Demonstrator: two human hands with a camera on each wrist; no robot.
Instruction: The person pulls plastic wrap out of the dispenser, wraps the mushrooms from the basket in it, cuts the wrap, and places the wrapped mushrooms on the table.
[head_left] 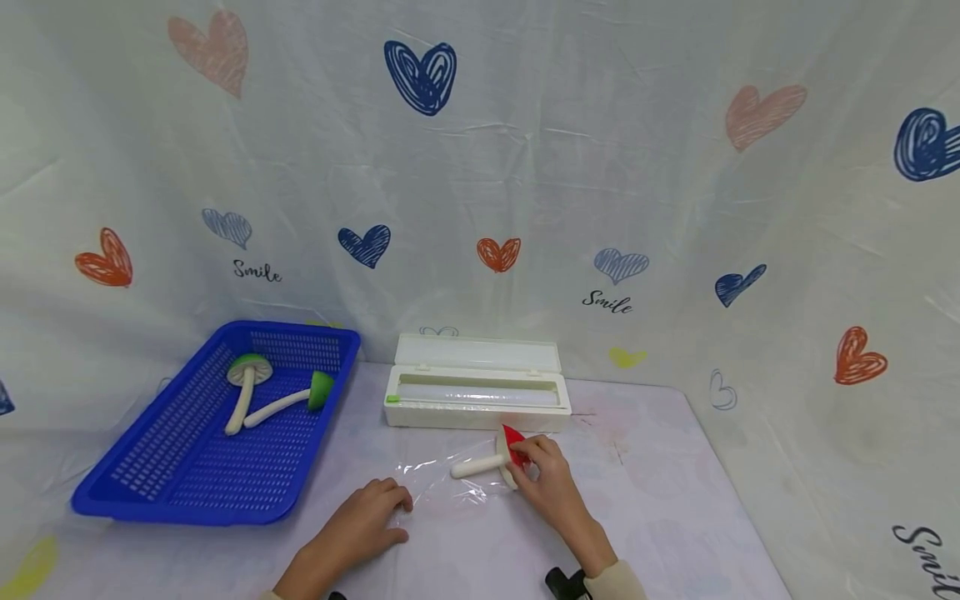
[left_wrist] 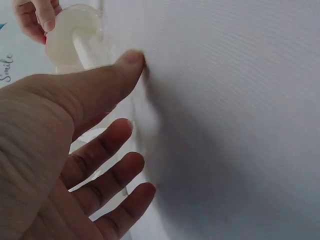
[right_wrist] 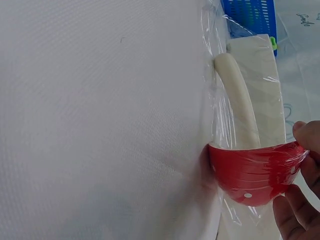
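Note:
A toy mushroom with a red, white-spotted cap [right_wrist: 252, 172] and a cream stem [head_left: 476, 467] lies on its side on a sheet of clear plastic wrap [head_left: 431, 483]. My right hand [head_left: 553, 485] pinches the cap's edge between thumb and fingers, and some film clings over the cap in the right wrist view. The stem points left, toward my left hand [head_left: 358, 525]. That hand is by the left edge of the film, thumb and fingers spread apart and loosely bent, with nothing between them in the left wrist view.
Behind the mushroom stands a white wrap dispenser box [head_left: 480, 415], lid raised, with a film roll [head_left: 480, 395] and a green slider [head_left: 392, 399]. On the left, a blue basket [head_left: 187, 492] contains two green-capped toy mushrooms [head_left: 318, 390]. A heart-printed curtain [head_left: 525, 167] hangs behind the table.

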